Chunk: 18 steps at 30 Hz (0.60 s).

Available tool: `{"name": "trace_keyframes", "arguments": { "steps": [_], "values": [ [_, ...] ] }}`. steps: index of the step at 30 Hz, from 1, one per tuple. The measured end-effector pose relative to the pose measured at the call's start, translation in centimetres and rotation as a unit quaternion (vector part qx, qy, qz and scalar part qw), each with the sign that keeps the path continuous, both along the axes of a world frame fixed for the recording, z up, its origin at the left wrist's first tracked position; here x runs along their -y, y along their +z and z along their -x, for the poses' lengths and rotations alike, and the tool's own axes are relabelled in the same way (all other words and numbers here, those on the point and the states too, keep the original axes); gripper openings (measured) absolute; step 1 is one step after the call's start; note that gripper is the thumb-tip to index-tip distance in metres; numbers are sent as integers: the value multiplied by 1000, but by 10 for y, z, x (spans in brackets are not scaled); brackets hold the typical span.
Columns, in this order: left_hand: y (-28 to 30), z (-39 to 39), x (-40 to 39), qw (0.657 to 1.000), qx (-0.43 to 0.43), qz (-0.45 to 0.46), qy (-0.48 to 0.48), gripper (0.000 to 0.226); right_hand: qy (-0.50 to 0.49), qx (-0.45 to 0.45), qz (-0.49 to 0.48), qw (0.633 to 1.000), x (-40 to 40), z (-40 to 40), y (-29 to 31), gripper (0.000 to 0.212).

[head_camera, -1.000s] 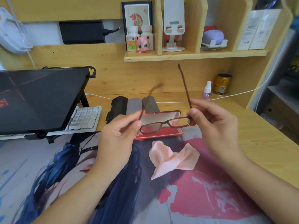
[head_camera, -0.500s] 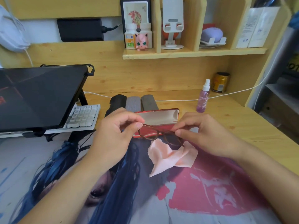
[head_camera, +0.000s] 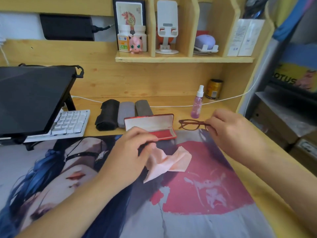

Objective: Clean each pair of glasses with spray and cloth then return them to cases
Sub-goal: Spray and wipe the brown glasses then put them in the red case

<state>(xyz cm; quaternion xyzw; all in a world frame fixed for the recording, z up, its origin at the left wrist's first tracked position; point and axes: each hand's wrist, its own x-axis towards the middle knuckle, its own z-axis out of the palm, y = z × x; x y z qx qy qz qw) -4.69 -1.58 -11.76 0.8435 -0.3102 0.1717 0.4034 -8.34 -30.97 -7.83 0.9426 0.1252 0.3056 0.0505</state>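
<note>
My right hand (head_camera: 229, 133) pinches a pair of brown-red glasses (head_camera: 191, 124) by their right end, holding them low over the desk to the right of the open red case (head_camera: 151, 125). Their arms look folded. Just in front of that case, my left hand (head_camera: 130, 152) has its thumb and fingers curled onto the upper left corner of the crumpled pink cloth (head_camera: 173, 160), which lies on the printed desk mat (head_camera: 197, 194). A pink spray bottle (head_camera: 197, 103) stands behind the glasses.
Three closed cases, black (head_camera: 107, 115), light grey (head_camera: 126, 110) and dark grey (head_camera: 143, 108), lie in a row behind the red case. A laptop on a stand (head_camera: 32, 98) and a white keyboard (head_camera: 70, 123) fill the left. A gold tin (head_camera: 214, 89) and a white cable (head_camera: 171, 106) sit at the back.
The glasses' arms were folded in. My left hand let go and dropped to the cloth, while my right hand carried the glasses to the right of the red case.
</note>
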Motion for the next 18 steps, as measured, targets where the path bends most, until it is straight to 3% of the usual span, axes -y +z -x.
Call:
{"name": "trace_keyframes", "arguments": {
  "steps": [3, 6, 12, 16, 18],
  "values": [
    [-7, -1, 6, 997, -30, -72, -20, 19, -35, -35, 85, 995, 15, 21, -29, 20],
    [-6, 2, 9, 990, -63, -114, -45, 26, -29, -47, 93, 994, 21, 26, -36, 28],
    [-5, 9, 5, 989, -68, -121, -54, 37, -12, -52, 121, 991, 25, 28, -42, 17],
    [1, 11, 5, 990, -76, -110, -49, 41, 3, -12, 31, 999, 8, 26, -28, 10],
    [6, 8, 3, 996, -74, -58, -14, 22, 30, -59, -46, 997, -12, 18, -14, 11]
  ]
}}
